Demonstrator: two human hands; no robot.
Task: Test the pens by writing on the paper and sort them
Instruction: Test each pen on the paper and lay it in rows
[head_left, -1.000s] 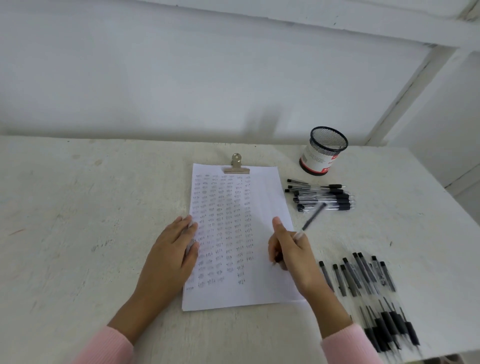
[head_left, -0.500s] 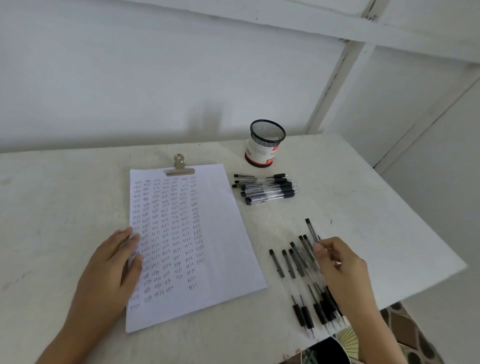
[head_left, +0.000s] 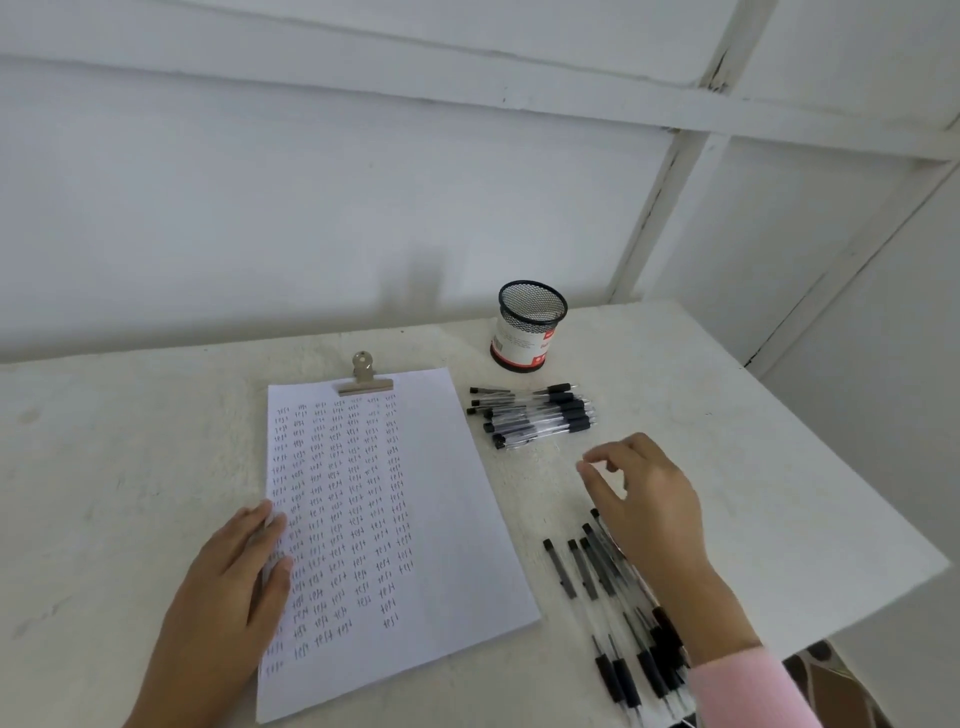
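paper (head_left: 447, 519) left, pens (head_left: 535, 415) right, cup (head_left: 527, 327) behind

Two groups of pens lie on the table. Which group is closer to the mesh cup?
The far group, lying crosswise beside the mesh cup; the near group is by the right hand.

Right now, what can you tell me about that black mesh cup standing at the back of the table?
The round black wire-mesh cup stands upright near the far edge of the white table. A white label with a red bottom band wraps its lower half; its print is unreadable. No pens stick out of it. The far bundle of clear black-capped pens lies just in front, not touching it.
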